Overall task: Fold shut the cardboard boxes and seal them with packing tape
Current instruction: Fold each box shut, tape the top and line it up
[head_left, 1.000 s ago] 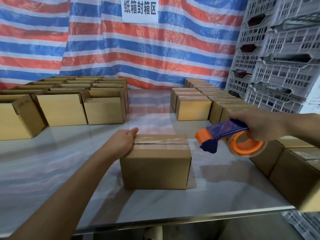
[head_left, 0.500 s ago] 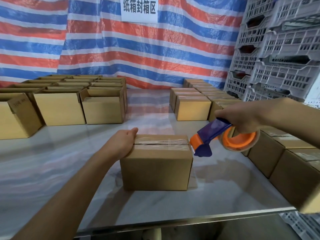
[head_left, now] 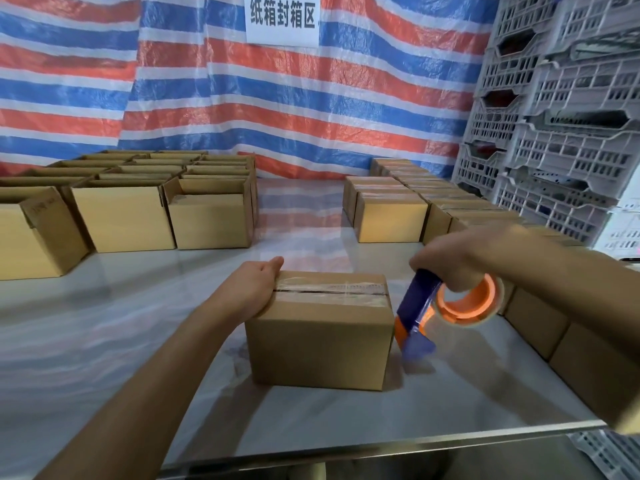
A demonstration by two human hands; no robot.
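Reaching in from the near side, the left forearm runs up to the box. The left hand lies over its left top edge, palm against the end, thumb on the lid, fingers uncurled and holding nothing.

Box: flaps down, long axis left to right. A clear tape strip runs along that axis over the centre seam.

Right of the box, the right hand is clenched around the blue handle of the tape dispenser. The dispenser tilts nose-down, its orange and blue tip close against the box's right end face; motion blur hides whether they touch. The orange roll core sits on the side away from the box.

The box rests on a pale glossy table with a metal front edge.

Behind and left of the box: open boxes in rows, flaps up. Behind and right of it: closed boxes in a line.

Farther back: a red, white and blue striped tarp with a white sign in Chinese characters. Far right of the box: stacked grey slotted crates.
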